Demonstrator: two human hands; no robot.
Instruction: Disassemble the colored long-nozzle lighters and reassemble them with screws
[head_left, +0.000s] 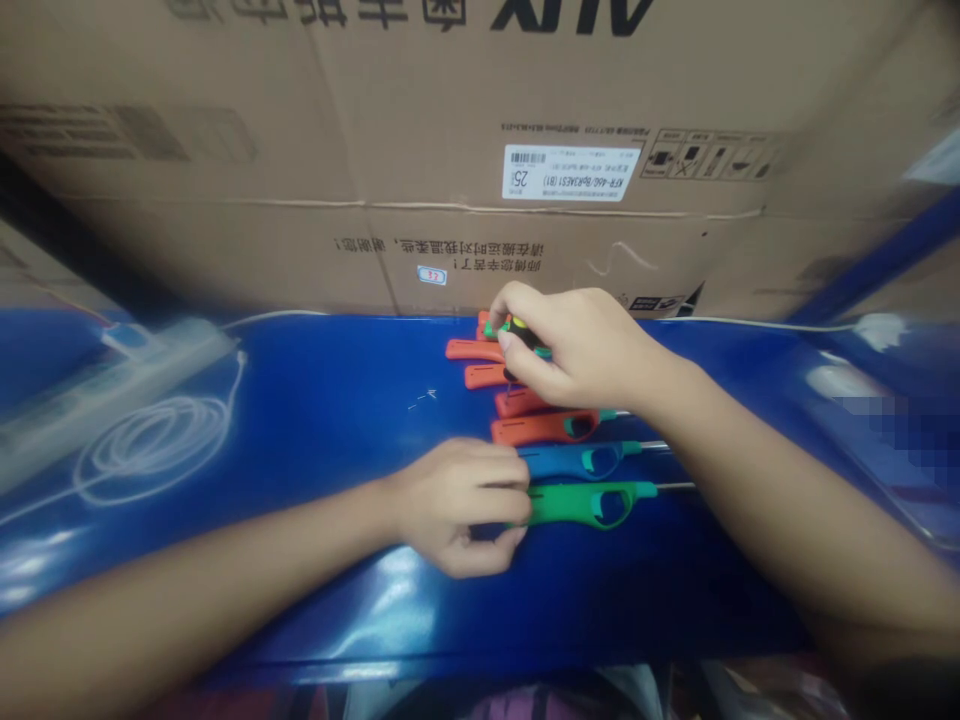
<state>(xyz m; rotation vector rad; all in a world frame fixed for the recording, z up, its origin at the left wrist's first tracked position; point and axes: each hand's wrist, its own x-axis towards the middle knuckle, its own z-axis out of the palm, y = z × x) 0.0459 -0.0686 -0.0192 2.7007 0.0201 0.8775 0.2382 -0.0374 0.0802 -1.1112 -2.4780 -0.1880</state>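
Several long-nosed gas lighters lie side by side on the blue shelf [315, 400], noses to the right. My left hand [469, 505] is closed on the handle end of the green lighter [562, 505], the one closest to me. Beyond it lie a blue lighter [559, 460] and an orange-red lighter [532, 430]. In my right hand [577, 345] is a screwdriver [519, 332] with a black and yellow handle, its thin shaft pointing down at another red lighter [519, 403]. Two more orange lighters, one of them this one [469, 349], are partly covered by my right hand.
A large cardboard box [300, 220] stands upright along the back. On the left are a white power strip [127, 390] and a coiled white cable [154, 450]. Small thin pieces [424, 398] lie left of the lighters. Blue frame posts, one on the right [885, 250], flank the shelf.
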